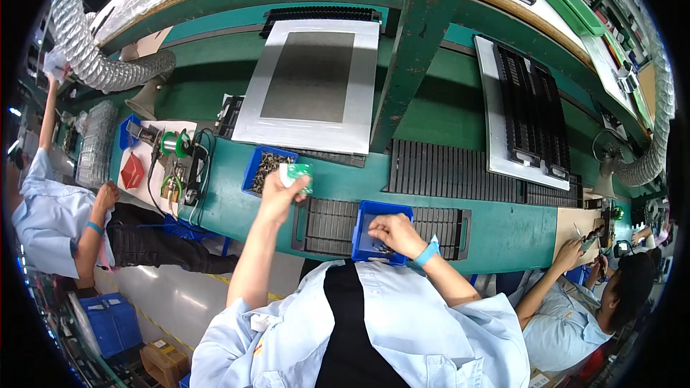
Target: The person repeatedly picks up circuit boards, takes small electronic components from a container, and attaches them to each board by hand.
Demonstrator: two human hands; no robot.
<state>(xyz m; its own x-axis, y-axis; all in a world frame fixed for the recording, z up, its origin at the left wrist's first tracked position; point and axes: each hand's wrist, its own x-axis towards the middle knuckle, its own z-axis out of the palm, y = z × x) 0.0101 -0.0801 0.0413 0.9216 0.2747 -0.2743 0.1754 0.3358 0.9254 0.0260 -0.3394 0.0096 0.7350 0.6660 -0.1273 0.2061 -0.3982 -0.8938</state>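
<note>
My left hand (275, 195) is closed on a small green circuit board (300, 177) with a white part at its left edge. It is raised beside a blue bin (259, 185) heaped with small dark metallic parts. Over a second blue bin (365, 246), close to my body, hangs my right hand (397, 233), a blue band on its wrist. Its fingers are pinched together, and whether something small is between them I cannot make out. Some small parts lie at the bottom of that bin. Under it lies a black slotted tray (327, 225).
A white framed panel (309, 79) leans behind the bins. Farther right are black slotted racks (435, 171) and a green steel post (420, 43). Solder spools (174, 143) and cables stand at left. Co-workers sit on both sides, one (575, 309) at right.
</note>
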